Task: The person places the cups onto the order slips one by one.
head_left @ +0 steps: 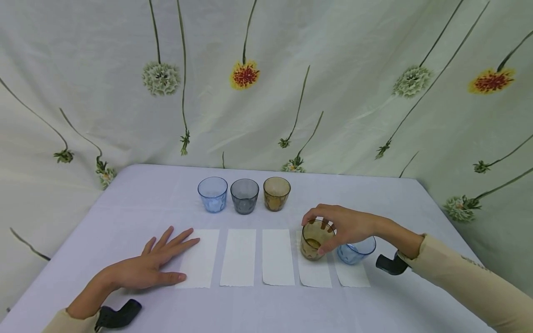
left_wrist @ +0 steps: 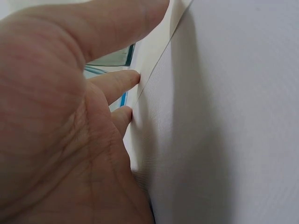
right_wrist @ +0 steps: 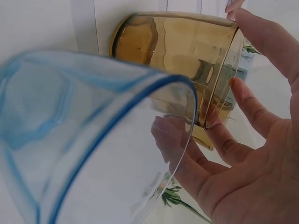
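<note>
My right hand [head_left: 347,225] grips an amber glass [head_left: 310,249] round its rim, thumb on the near side and fingers on the far side. The glass is upright at the fourth white paper from the left [head_left: 315,276]; whether it touches the paper, I cannot tell. Just right of it a blue glass [head_left: 354,253] stands on the rightmost paper, partly behind my hand; the right wrist view shows this blue glass [right_wrist: 32,102] close up beside the amber one [right_wrist: 182,46]. My left hand [head_left: 151,266] lies with fingers spread, its fingertips at the leftmost paper [head_left: 204,259].
Toward the back of the white-clothed table [head_left: 166,194] stand a blue glass [head_left: 213,196], a grey glass [head_left: 244,198] and another amber glass [head_left: 276,195] in a row. Two more papers, second [head_left: 238,259] and third [head_left: 277,259] from left, lie between my hands. Behind hangs a flower-patterned cloth [head_left: 333,60].
</note>
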Demonstrator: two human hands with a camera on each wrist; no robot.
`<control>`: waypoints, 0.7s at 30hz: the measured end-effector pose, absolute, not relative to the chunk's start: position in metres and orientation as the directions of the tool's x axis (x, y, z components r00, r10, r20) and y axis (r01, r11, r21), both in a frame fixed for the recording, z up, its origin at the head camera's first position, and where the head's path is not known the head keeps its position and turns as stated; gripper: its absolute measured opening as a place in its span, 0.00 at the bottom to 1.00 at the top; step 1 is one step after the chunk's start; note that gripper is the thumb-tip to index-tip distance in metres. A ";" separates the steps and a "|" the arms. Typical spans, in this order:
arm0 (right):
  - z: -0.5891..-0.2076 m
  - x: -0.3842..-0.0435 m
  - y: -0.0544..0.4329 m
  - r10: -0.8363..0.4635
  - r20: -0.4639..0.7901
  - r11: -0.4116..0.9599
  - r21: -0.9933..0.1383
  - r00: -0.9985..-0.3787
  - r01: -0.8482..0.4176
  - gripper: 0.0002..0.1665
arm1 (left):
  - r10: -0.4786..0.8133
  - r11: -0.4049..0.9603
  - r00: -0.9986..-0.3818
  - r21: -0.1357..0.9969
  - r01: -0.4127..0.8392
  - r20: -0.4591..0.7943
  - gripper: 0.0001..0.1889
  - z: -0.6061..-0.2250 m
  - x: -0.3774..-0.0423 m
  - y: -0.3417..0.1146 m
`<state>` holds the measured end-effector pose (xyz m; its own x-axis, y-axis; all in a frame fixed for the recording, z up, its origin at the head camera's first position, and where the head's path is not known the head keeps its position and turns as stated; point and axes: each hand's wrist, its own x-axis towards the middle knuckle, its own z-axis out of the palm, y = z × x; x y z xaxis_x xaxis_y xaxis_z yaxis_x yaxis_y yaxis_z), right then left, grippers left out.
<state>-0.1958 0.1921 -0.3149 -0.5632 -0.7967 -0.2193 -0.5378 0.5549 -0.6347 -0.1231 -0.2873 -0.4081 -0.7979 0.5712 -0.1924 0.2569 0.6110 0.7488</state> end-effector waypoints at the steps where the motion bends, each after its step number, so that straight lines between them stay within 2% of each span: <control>1: -0.315 -0.196 0.192 -0.796 -0.221 0.557 -0.634 -0.564 -0.537 0.38 | 0.572 0.609 -0.797 0.750 0.258 -0.191 0.39 -0.408 -0.123 -0.287; 10: -0.315 -0.196 0.191 -0.803 -0.195 0.541 -0.633 -0.563 -0.553 0.36 | 0.578 0.603 -0.795 0.753 0.263 -0.186 0.40 -0.408 -0.123 -0.288; 21: -0.312 -0.202 0.190 -0.785 -0.183 0.555 -0.632 -0.592 -0.541 0.34 | 0.577 0.619 -0.794 0.737 0.272 -0.192 0.42 -0.408 -0.123 -0.288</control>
